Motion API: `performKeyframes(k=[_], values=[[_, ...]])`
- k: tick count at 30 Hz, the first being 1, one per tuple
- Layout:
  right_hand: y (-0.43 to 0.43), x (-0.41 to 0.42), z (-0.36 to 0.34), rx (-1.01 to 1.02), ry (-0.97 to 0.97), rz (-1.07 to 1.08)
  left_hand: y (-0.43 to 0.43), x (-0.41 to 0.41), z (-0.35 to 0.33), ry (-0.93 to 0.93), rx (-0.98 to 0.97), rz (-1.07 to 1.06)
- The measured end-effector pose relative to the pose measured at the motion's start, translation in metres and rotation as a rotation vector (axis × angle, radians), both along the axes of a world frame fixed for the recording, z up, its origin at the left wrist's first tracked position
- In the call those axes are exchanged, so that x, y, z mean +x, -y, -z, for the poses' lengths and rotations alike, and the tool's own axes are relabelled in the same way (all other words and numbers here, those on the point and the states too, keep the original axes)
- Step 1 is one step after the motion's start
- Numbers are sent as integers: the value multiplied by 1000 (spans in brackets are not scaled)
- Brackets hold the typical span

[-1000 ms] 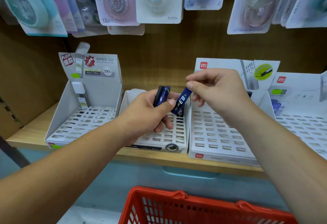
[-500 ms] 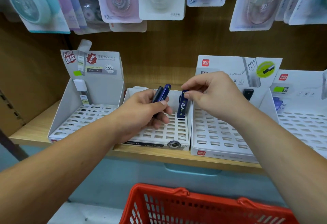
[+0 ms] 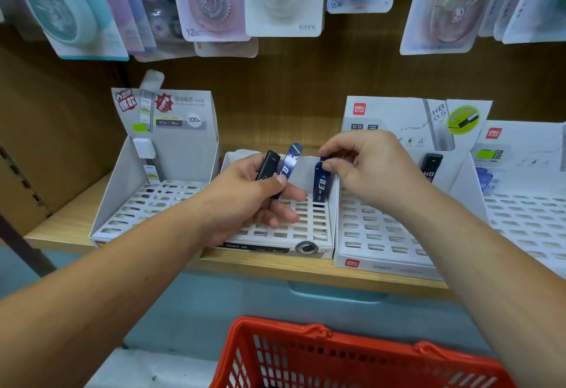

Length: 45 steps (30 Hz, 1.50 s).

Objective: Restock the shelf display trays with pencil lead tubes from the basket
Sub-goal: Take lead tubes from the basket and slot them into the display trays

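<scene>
Left grip [image 3: 245, 200] clenched round two spare tubes [image 3: 288, 167], one black, one blue, over middle tray [image 3: 301, 228]. Right grip [image 3: 373, 170] pinches top of blue lead tube [image 3: 321, 184]; tube upright, lower end at back-right slot directly below fingers. Best: hold vertical, push straight down, avoid tray wall beside it. Basket [image 3: 337, 357] well below both grips.

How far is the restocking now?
Done: little; the left tray holds one white tube, the right tray one black tube. In hand: the right hand pinches a blue tube at the middle tray; the left hand holds two tubes. Left: nearly all slots.
</scene>
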State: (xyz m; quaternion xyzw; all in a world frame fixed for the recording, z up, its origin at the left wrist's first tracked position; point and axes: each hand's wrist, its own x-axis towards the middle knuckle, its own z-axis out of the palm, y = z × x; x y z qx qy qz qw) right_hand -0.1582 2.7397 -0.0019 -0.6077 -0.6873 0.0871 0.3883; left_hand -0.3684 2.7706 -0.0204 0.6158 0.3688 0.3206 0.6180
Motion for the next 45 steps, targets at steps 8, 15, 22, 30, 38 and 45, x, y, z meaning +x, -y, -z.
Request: performKeyframes(k=[8, 15, 22, 30, 38, 45], values=[[-4, 1, 10, 78, 86, 8, 1, -5, 0, 40, -40, 38], [9, -4, -12, -3, -383, -140, 4, -1, -4, 37, -3, 109], [12, 2, -19, -15, -286, -89, 5, 1, -7, -135, 104, -123], [12, -3, -10, -105, 23, -53, 0, -1, -11, -119, -41, -93], [11, -2, -10, -89, 76, -29, 3, -1, -11, -230, 164, -26], [11, -3, -5, -123, 205, -68, -1, -3, -8, -190, 298, -169]])
